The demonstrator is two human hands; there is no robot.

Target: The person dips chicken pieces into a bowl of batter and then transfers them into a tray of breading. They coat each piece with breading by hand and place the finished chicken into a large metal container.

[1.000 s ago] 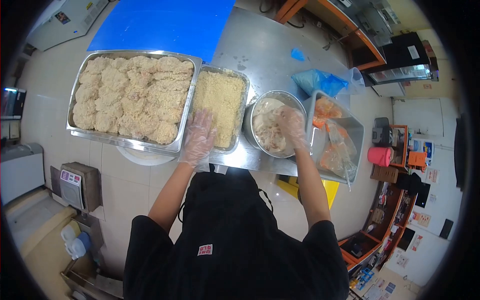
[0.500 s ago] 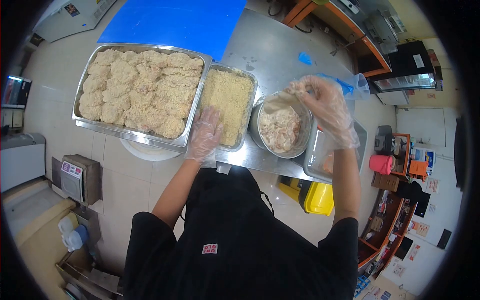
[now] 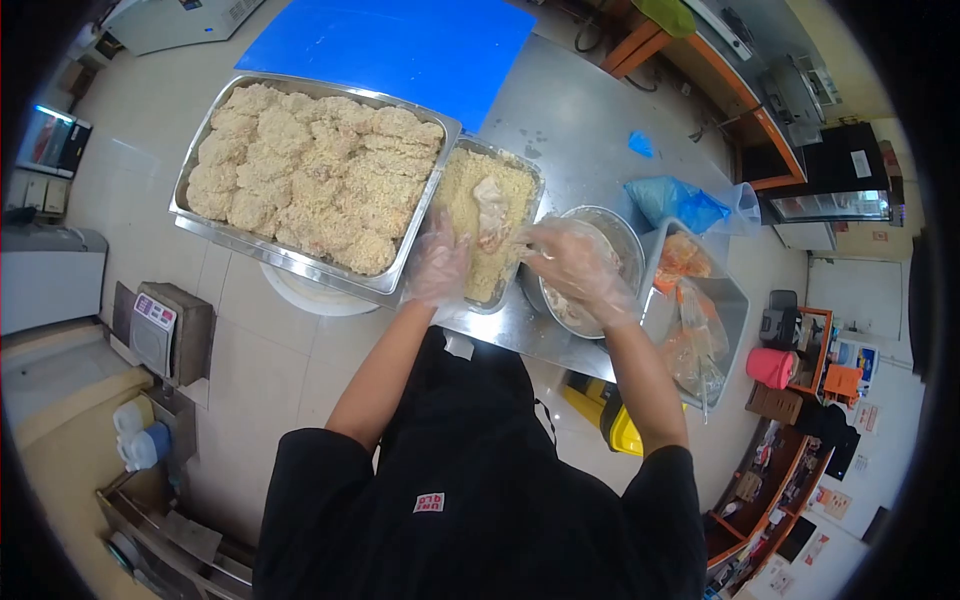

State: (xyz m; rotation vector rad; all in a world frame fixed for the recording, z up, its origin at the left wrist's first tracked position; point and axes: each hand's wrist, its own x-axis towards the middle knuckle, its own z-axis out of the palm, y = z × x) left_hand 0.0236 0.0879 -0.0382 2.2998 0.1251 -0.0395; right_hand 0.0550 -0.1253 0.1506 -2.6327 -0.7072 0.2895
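Observation:
A piece of battered raw meat (image 3: 490, 208) lies on the breadcrumbs (image 3: 515, 190) in a narrow metal tray (image 3: 540, 185). My left hand (image 3: 438, 265), in a clear plastic glove, rests at the near left side of the crumbs with its fingers stretched out. My right hand (image 3: 582, 268), gloved too, hangs over the left part of a round metal pot (image 3: 635, 245), fingertips pointing at the crumb tray. Its fingers look loosely bent, with nothing visible in them. It hides much of the pot's pale, wet contents.
Left of the crumbs stands a large metal pan (image 3: 290, 262) full of crumb-coated pieces (image 3: 310, 180). A blue board (image 3: 390, 50) lies behind it. On the right are a grey bin (image 3: 735, 300) holding plastic bags and a blue bag (image 3: 675, 200). A yellow container (image 3: 625, 435) is below the table.
The meat piece my right hand held above the pot now lies on the crumbs. My right hand has moved left and lower, toward the tray. The view has shifted, showing more of the grey bin.

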